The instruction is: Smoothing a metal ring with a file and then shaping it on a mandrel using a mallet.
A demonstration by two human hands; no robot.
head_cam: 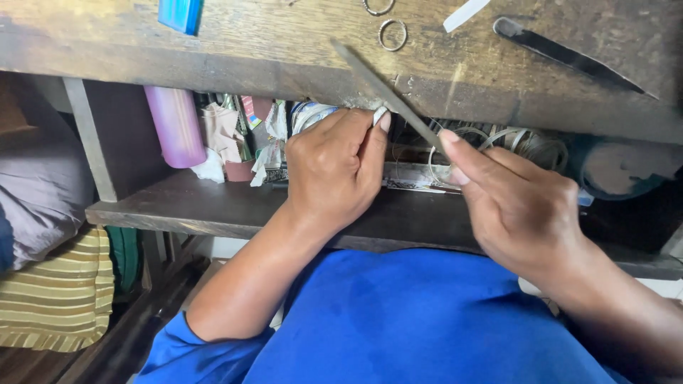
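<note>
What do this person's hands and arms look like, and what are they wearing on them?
Both hands, left hand and right hand, are bare: no gloves, rings or watch show. The fingernails are short and unpainted. A bright blue sleeve is pushed up to the left elbow, matching the blue garment; the right forearm shows bare.

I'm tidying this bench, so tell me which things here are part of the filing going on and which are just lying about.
In use:
left hand pinching a small pale piece against the bench edge
right hand holding a thin metal file

Lying about:
two metal rings
dark blade
blue object
pink bottle on the shelf
wire loops
</note>
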